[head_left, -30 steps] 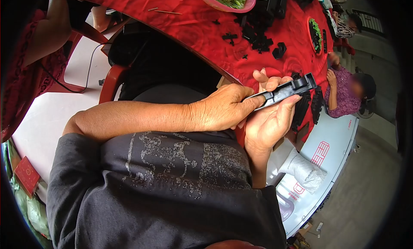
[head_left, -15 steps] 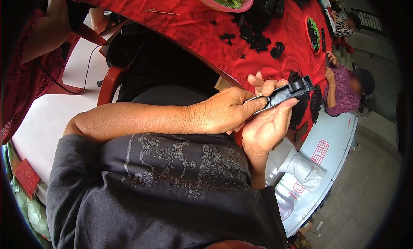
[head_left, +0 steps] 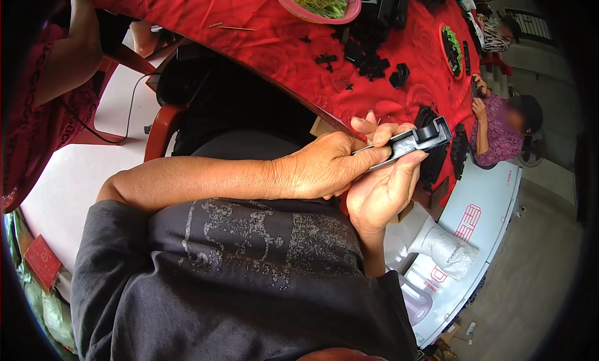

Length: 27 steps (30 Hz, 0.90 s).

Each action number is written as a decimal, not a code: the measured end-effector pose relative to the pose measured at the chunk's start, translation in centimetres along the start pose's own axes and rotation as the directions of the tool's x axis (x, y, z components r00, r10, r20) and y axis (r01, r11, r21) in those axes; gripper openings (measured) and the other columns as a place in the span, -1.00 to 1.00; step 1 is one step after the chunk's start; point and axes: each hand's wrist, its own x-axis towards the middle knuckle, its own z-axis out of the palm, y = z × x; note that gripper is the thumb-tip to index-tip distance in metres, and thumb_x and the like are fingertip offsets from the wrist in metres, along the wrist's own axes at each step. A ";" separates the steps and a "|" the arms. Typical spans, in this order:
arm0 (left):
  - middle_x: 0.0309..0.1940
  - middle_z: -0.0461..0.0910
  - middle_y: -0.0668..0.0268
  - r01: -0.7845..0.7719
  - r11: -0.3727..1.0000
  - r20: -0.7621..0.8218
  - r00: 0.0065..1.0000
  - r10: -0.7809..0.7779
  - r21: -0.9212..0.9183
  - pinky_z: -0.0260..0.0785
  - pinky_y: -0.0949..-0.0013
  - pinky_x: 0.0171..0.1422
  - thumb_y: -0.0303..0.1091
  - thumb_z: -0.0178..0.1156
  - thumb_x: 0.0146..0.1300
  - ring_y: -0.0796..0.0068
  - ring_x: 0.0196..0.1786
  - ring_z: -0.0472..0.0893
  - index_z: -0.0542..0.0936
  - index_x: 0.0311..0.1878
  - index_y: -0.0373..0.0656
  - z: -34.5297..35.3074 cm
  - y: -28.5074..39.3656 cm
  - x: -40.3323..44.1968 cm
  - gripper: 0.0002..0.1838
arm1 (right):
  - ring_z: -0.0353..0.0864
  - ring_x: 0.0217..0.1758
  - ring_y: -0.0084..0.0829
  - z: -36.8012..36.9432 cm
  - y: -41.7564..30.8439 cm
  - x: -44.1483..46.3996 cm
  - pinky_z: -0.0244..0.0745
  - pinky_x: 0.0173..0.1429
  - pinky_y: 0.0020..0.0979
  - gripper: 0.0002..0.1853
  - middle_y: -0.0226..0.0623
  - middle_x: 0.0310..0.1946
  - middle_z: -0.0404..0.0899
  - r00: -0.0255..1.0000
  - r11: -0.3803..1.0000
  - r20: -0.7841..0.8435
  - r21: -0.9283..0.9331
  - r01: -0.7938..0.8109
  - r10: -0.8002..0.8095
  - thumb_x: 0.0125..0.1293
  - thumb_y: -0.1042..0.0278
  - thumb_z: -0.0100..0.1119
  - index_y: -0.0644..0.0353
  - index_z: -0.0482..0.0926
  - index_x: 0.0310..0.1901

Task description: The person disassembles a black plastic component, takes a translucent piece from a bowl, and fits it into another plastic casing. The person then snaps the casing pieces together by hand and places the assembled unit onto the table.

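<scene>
A long, narrow black plastic part, shaped like a shallow tray with a curved raised piece at its far end, is held between both hands in front of my chest. My left hand reaches across from the left, back of the hand up, with its thumb pressed on the near end of the part. My right hand is beneath, palm up, gripping the part between its thumb and fingers. Some of the right fingers curl over its far side. The left hand covers the near end.
A red cloth-covered table carries loose black parts, a pink basket of yellow-green pieces and another green-filled tray. A co-worker sits at the right. A white package lies on a pale board.
The part tips slightly, its far end a little lower in view. My left thumb lies a bit farther over it. Both hands keep hold, and the whole view has shifted slightly.
</scene>
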 end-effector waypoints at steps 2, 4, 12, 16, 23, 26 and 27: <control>-0.76 0.43 0.33 0.006 1.000 0.002 1.000 -0.006 0.001 0.29 0.45 -0.60 0.15 -0.07 0.50 0.56 -0.68 0.47 0.56 -0.53 -0.22 0.2 0.6 -0.2 -0.35 | 0.59 0.00 -0.07 0.1 -0.1 -0.2 0.18 0.48 0.03 -0.42 -0.18 -0.23 0.43 1.000 1.000 -0.013 -0.015 0.017 -0.017 0.59 -0.14 -0.38 0.34 0.26 0.15; -0.76 0.43 0.33 0.011 1.000 0.010 1.000 -0.011 -0.010 0.30 0.44 -0.58 0.13 -0.06 0.50 0.56 -0.67 0.48 0.57 -0.51 -0.24 0.3 0.9 -0.3 -0.36 | 0.59 -0.03 -0.08 0.1 -0.1 -0.5 0.19 0.47 0.04 -0.41 -0.15 -0.23 0.43 0.999 0.999 -0.027 -0.024 0.037 -0.038 0.60 -0.13 -0.40 0.35 0.25 0.16; -0.66 0.44 0.37 -0.091 0.992 0.045 0.995 0.095 -0.083 0.28 0.48 -0.48 0.00 -0.08 0.50 0.62 -0.57 0.46 0.44 -0.09 -0.27 0.7 0.8 -0.8 -0.56 | 0.62 -0.11 -0.04 0.7 -0.5 -0.8 0.26 0.43 0.06 -0.40 -0.04 -0.25 0.45 0.987 0.973 0.052 -0.172 0.156 -0.149 0.60 -0.06 -0.41 0.45 0.24 0.18; -0.60 0.37 0.48 -0.047 0.995 0.094 0.994 0.055 -0.085 0.23 0.55 -0.44 -0.05 -0.15 0.54 0.72 -0.56 0.35 0.26 0.46 -0.23 0.6 1.2 -1.2 -0.42 | 0.67 -0.10 0.01 0.1 -0.3 -1.2 0.17 0.47 0.19 -0.43 0.12 -0.27 0.56 0.981 0.957 0.097 -0.222 0.186 -0.169 0.61 -0.02 -0.39 0.39 0.05 0.32; -0.67 0.38 0.43 -0.097 0.994 0.105 0.989 0.102 -0.050 0.19 0.51 -0.42 -0.15 -0.16 0.49 0.69 -0.57 0.34 0.53 -0.50 -0.26 0.3 1.0 -1.0 -0.50 | 0.61 0.12 0.12 -0.1 0.2 -0.8 0.11 0.51 0.15 -0.45 0.16 -0.08 0.57 0.946 0.911 0.200 -0.278 0.305 -0.255 0.62 -0.01 -0.43 0.38 0.06 0.30; -0.70 0.35 0.43 -0.043 0.994 0.102 0.993 0.053 -0.098 0.16 0.49 -0.44 -0.16 -0.16 0.48 0.68 -0.58 0.33 0.45 -0.54 -0.21 0.3 1.0 -1.2 -0.52 | 0.58 0.18 0.14 0.1 0.2 -0.9 0.05 0.53 0.15 -0.46 0.17 -0.04 0.58 0.943 0.911 0.208 -0.272 0.310 -0.259 0.62 0.00 -0.44 0.39 0.10 0.28; -0.70 0.35 0.43 -0.062 0.994 0.096 0.993 0.071 -0.093 0.16 0.49 -0.44 -0.15 -0.16 0.48 0.68 -0.58 0.32 0.44 -0.55 -0.21 0.3 0.8 -1.2 -0.52 | 0.57 0.18 0.13 0.2 0.2 -1.0 0.03 0.54 0.14 -0.46 0.17 -0.04 0.58 0.943 0.910 0.212 -0.276 0.311 -0.257 0.62 0.00 -0.44 0.40 0.11 0.27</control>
